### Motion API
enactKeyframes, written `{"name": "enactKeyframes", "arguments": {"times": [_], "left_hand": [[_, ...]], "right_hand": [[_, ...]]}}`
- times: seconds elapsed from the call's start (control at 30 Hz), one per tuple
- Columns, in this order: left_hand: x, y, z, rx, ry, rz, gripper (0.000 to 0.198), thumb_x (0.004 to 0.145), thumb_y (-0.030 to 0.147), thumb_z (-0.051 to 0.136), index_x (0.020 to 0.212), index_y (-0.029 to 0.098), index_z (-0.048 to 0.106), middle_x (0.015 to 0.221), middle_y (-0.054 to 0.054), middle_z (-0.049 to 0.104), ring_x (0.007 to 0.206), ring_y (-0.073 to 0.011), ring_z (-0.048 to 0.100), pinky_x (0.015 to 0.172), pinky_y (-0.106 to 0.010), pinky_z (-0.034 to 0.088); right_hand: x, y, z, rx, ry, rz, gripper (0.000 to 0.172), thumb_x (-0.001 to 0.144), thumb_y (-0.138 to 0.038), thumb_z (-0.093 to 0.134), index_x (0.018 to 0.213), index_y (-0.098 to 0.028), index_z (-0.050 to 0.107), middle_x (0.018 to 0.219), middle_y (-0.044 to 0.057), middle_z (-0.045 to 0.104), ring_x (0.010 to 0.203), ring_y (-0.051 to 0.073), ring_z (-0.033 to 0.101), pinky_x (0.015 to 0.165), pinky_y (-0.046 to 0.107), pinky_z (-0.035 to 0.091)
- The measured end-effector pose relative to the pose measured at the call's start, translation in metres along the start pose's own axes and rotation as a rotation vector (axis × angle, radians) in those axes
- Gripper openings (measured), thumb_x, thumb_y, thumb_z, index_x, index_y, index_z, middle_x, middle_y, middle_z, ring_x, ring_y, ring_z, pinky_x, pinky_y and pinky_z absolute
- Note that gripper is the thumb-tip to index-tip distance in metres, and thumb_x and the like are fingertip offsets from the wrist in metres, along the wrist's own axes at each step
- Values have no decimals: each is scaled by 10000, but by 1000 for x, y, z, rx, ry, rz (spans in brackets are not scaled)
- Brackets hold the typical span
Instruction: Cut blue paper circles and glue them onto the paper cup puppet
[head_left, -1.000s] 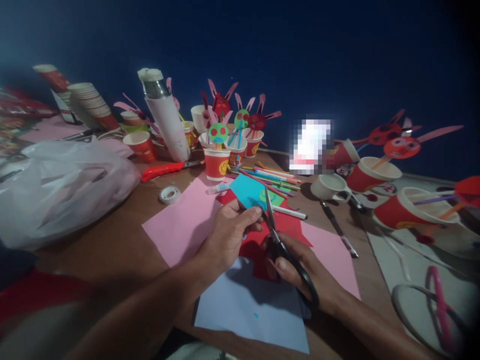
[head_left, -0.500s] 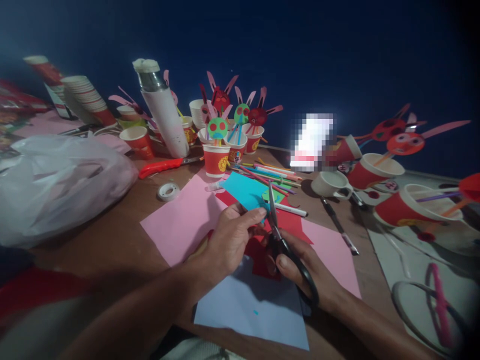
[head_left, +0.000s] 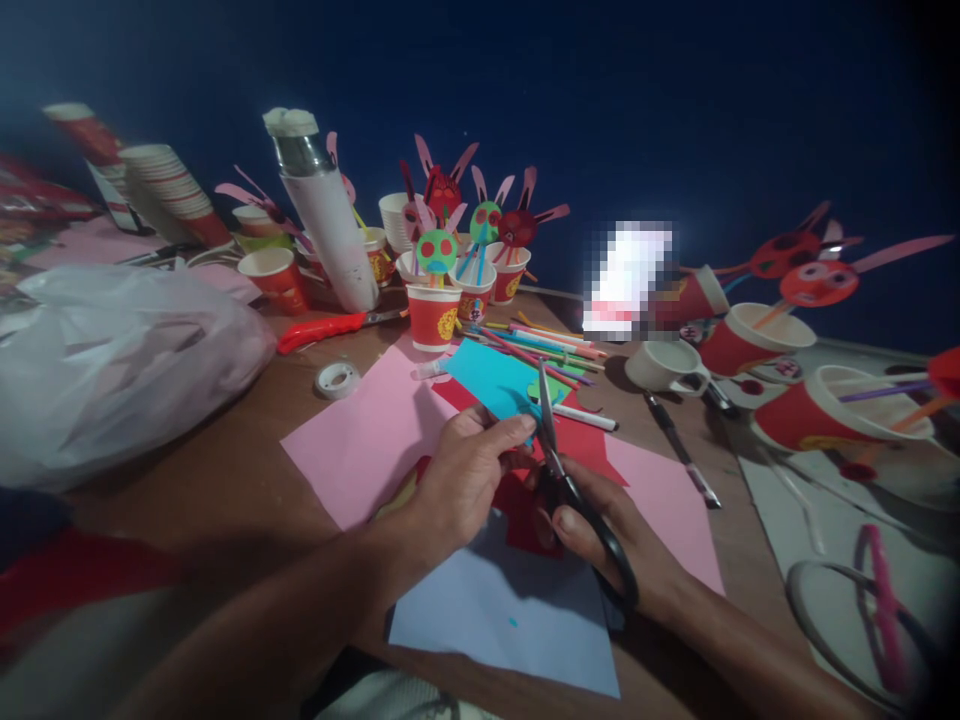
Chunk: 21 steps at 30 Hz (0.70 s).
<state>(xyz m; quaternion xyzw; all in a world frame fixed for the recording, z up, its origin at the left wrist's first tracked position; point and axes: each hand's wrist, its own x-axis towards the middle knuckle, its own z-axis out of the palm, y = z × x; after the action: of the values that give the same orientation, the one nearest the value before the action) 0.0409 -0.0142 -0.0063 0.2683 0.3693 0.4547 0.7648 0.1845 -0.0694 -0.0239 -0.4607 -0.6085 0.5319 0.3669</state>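
Note:
My left hand (head_left: 465, 470) pinches a sheet of blue paper (head_left: 487, 378) between thumb and fingers. In my right hand (head_left: 607, 525) are black-handled scissors (head_left: 559, 460), thumb through one loop, blades pointing up and away from me at the paper's right edge. How far apart the blades are is hard to make out. Beneath my hands lie red paper (head_left: 600, 457), pink paper (head_left: 352, 430) and a pale blue-white sheet (head_left: 502, 640) with a tiny blue scrap on it. A green paper piece (head_left: 559, 385) and a white marker (head_left: 577, 415) lie just beyond the blades.
Paper cups with paper faces (head_left: 433, 318) stand behind the colored pencils (head_left: 547, 345). At left are a plastic bag (head_left: 127, 370), a white flask (head_left: 326, 230), a red-handled cutter (head_left: 322, 330) and a tape roll (head_left: 337, 380). A white mug (head_left: 660, 365) and a black pen (head_left: 682, 450) sit right.
The view has shifted very slightly. My hands, the blue paper and the scissors keep nearly the same position.

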Motion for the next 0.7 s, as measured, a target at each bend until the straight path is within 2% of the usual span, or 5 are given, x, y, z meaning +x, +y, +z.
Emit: {"name": "enactKeyframes", "arguments": {"times": [0.53,0.7], "left_hand": [[0,-1,0,-33,-44,-4,147,757,121,614,901,131,581,615,32,536,523,-76,501,542,-215,404],[-1,-1,0,-40,-46,-1,92,747,128,628,797,138,552,598,41,529,512,-65,493,529,-206,394]], "right_hand": [[-1,3,1,13,7,4,379,812,-518,545,974,-176,519,728,-18,491,626,102,430,558,204,362],[-1,4,1,19,4,17,386,812,-529,535,950,-171,504,685,-25,482,591,100,422,531,211,346]]}}
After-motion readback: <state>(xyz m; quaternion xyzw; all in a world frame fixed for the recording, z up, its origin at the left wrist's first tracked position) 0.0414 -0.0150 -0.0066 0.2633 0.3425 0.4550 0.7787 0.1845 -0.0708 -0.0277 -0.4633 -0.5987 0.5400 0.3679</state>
